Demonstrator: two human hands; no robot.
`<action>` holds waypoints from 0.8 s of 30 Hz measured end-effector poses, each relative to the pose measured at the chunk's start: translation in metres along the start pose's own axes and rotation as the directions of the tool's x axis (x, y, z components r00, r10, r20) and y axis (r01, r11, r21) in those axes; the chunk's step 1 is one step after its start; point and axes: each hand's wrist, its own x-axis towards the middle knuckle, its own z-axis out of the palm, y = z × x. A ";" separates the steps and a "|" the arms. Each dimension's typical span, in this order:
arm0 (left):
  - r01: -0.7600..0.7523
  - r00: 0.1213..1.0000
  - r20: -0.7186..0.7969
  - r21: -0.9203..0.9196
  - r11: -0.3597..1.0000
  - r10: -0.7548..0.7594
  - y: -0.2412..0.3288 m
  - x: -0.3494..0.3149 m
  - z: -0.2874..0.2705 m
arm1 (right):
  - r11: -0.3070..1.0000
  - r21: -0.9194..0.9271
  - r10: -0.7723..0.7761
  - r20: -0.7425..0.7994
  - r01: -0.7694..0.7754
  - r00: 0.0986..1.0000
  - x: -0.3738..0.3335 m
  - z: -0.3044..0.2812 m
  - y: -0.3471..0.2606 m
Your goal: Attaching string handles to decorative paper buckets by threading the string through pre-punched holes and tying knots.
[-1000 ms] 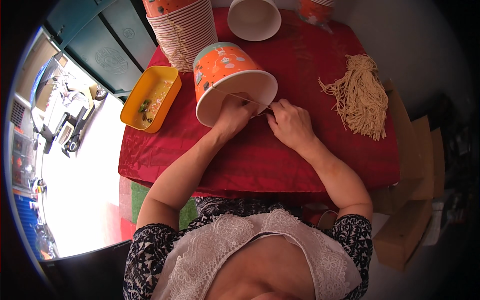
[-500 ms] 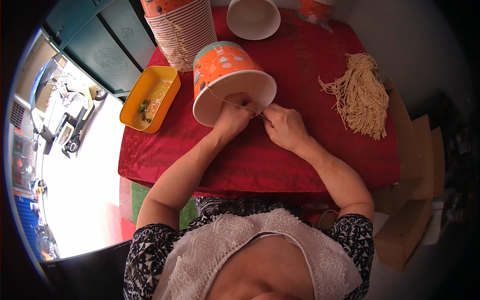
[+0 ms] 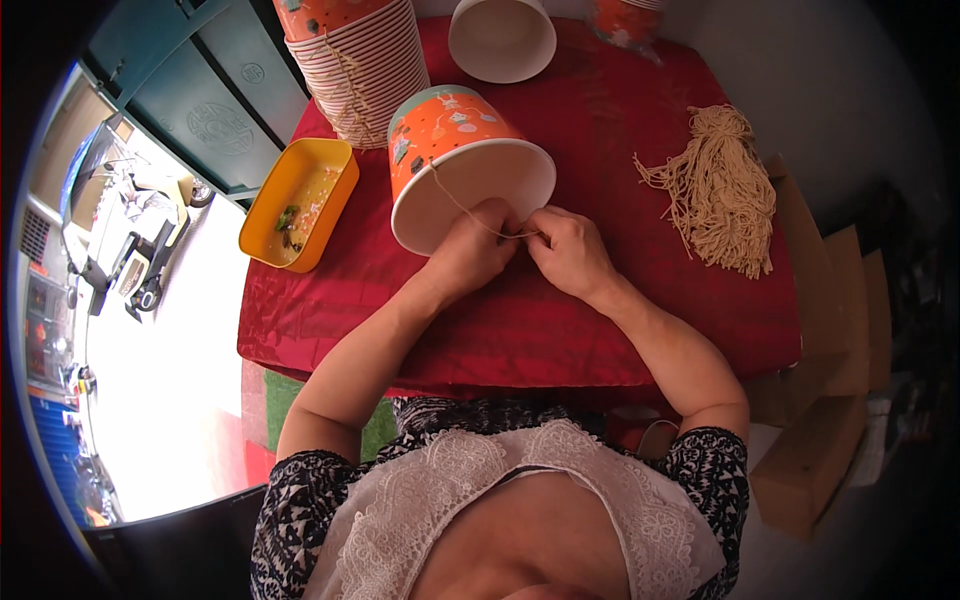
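Observation:
A paper bucket (image 3: 455, 130), orange with a printed pattern, lies tipped on its side with its white mouth facing me. From its side near the rim a thin beige cord (image 3: 452, 197) runs across the mouth to my hands. My left hand (image 3: 478, 248) is closed at the lower rim, its fingertips pinching the cord and partly hidden. Just to its right, my right hand (image 3: 568, 250) is closed too, thumb and fingers gripping the cord's end. Both hands are close together, low over the table.
The table wears a red cloth (image 3: 620, 340). At the back left rises a tall stack of similar buckets (image 3: 365, 80), beside a yellow plastic tub (image 3: 325, 225) with small scraps. A white bucket (image 3: 503, 42) lies farther back. A bundle of beige cords (image 3: 725, 200) rests on the right.
The bucket has turned a little, so the cord's fixing point sits farther right. My left hand has drawn slightly back toward me; my right hand has barely moved.

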 end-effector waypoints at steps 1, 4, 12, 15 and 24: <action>0.001 1.000 -0.002 0.017 1.000 -0.001 0.000 0.000 0.001 | 1.000 0.015 0.000 -0.002 0.000 1.000 0.000 0.000 0.000; -0.005 0.999 -0.040 0.001 1.000 0.006 0.006 0.000 0.003 | 0.999 0.037 -0.002 0.007 0.002 1.000 0.000 0.000 0.000; -0.048 0.998 -0.033 0.041 0.998 0.049 0.005 0.000 0.003 | 0.995 0.077 -0.063 -0.029 0.065 0.998 0.000 -0.003 0.004; -0.081 0.995 -0.061 -0.031 0.996 0.079 0.000 0.001 0.001 | 0.980 0.154 -0.114 -0.078 0.125 0.990 0.001 -0.012 -0.004; 0.230 0.972 0.014 -0.281 0.932 -0.236 0.003 0.006 -0.009 | 0.829 0.287 -0.429 -0.227 0.481 0.874 -0.001 -0.040 -0.003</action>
